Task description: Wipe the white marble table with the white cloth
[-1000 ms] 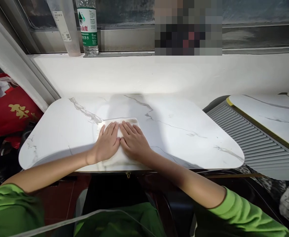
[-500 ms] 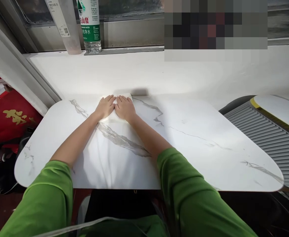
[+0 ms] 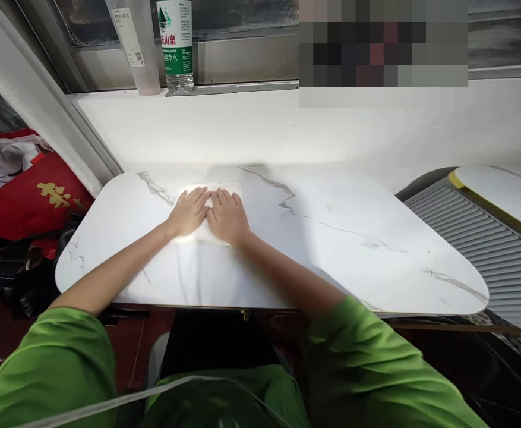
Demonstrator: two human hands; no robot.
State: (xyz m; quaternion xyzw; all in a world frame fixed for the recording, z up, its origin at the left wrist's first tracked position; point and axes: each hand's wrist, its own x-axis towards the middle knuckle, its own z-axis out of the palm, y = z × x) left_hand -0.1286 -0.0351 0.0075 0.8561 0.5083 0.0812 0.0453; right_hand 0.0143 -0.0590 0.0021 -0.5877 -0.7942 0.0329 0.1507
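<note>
A white folded cloth [image 3: 204, 232] lies flat on the white marbled tabletop [image 3: 340, 261], left of its middle and a short way in from the back edge. My left hand [image 3: 190, 212] rests palm down on the left half of this cloth, fingers stretched forward. Beside it, my right hand [image 3: 228, 215] presses flat on the right half, its fingers also laid out. The two hands touch or nearly touch at the thumbs. Part of the cloth is hidden beneath them.
A water bottle [image 3: 179, 59] and a translucent cup [image 3: 147, 71] stand on the window ledge behind the table. Red bags [image 3: 32, 190] lie to the left. At the right is a ribbed grey panel [image 3: 469, 238] beside another marbled tabletop [image 3: 510, 190].
Both hands and the cloth have slid back towards me, away from the table's rear edge. My elbows have spread outward, and the view has shifted slightly.
</note>
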